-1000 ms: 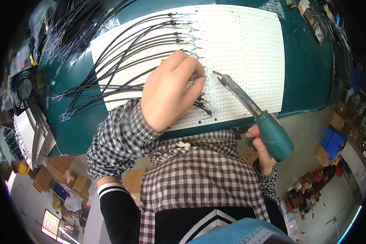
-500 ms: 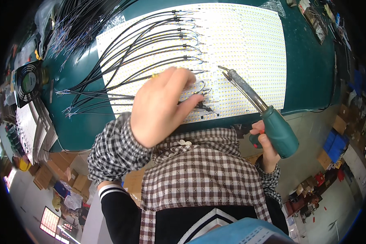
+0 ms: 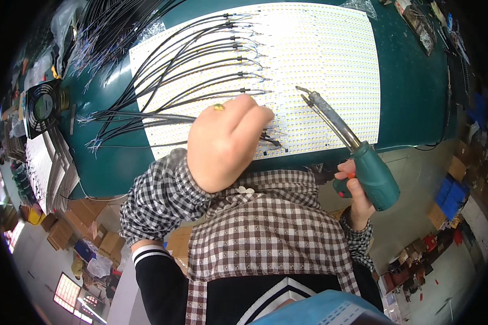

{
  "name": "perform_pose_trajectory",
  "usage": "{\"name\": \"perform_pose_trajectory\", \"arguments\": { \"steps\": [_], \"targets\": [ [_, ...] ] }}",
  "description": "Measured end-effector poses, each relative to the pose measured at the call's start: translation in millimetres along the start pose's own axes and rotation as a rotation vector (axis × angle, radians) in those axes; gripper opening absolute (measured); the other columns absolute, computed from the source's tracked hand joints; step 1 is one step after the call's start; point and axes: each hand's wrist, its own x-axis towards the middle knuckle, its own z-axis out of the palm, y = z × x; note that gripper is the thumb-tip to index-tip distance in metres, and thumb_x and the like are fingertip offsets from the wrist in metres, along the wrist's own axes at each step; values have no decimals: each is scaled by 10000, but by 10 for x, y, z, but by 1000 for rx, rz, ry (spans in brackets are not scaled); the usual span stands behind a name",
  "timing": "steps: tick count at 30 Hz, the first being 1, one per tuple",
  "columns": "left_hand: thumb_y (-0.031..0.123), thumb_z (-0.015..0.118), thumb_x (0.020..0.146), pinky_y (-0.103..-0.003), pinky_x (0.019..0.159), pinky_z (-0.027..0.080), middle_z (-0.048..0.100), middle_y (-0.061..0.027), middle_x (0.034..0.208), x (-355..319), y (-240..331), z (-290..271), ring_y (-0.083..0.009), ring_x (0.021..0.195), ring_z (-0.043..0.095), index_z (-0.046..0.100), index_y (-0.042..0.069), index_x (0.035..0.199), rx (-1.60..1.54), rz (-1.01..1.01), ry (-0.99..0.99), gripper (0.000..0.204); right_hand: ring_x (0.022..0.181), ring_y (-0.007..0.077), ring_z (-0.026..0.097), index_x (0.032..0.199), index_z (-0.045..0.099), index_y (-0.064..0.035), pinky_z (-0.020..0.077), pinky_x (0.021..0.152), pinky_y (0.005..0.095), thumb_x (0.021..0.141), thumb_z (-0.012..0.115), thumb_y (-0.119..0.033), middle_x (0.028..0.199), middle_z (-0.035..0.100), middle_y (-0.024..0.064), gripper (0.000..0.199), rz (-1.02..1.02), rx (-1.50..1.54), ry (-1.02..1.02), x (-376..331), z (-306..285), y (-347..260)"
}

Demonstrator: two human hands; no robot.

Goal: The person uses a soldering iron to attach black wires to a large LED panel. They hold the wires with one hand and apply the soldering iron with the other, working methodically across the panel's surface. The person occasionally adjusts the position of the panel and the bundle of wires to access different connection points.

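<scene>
- Curled into a loose fist, the left hand [image 3: 228, 142] rests over the near edge of the white panel of small yellow LED rows [image 3: 314, 65]; its grip closes on the near ends of thin black wires [image 3: 272, 140] that poke out to the right of the knuckles, though the fingertips themselves are hidden.
- Wrapped shut around the teal handle, the right hand [image 3: 355, 190] has the green-handled soldering iron [image 3: 346, 142] in a full grip, down at the near right, off the edge of the desk.
- From that handle the grey metal shaft runs up and left, and its tip lies over the panel, just right of the left hand and apart from it.
- A gold-coloured ring [image 3: 218, 107] shows on top of the left hand.
- Further out, a fan of long black cables [image 3: 168, 70] crosses the left part of the panel, their stripped ends lined up in a column near the panel's middle.
- The panel lies on a dark green desk [image 3: 417, 81], filling most of its top.
- At the far left stands a small black cooling fan with a round grille [image 3: 42, 107], with a stack of pale flat strips [image 3: 49, 162] just near of it.
- Both forearms wear black-and-white checked sleeves [image 3: 157, 197].
</scene>
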Motion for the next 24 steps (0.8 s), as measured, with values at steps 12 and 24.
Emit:
{"name": "perform_pose_trajectory", "arguments": {
  "steps": [12, 24],
  "targets": [
    [27, 762, 791, -342, 573, 492, 630, -84, 831, -109, 150, -124, -242, 643, 624, 647, 30, 984, 18, -80, -115, 224, 776, 244, 669, 1071, 641, 83, 575, 700, 358, 902, 681, -263, 983, 666, 209, 387, 5, 33, -1, 2, -15, 53],
    [69, 710, 841, -390, 577, 488, 553, -102, 823, -26, -7, 15, -289, 671, 608, 628, 54, 919, 72, -209, -28, 114, 786, 234, 668, 1096, 635, 77, 575, 706, 351, 925, 665, -251, 999, 665, 202, 372, -6, 33, -27, 5, -21, 55]
  ]
}}
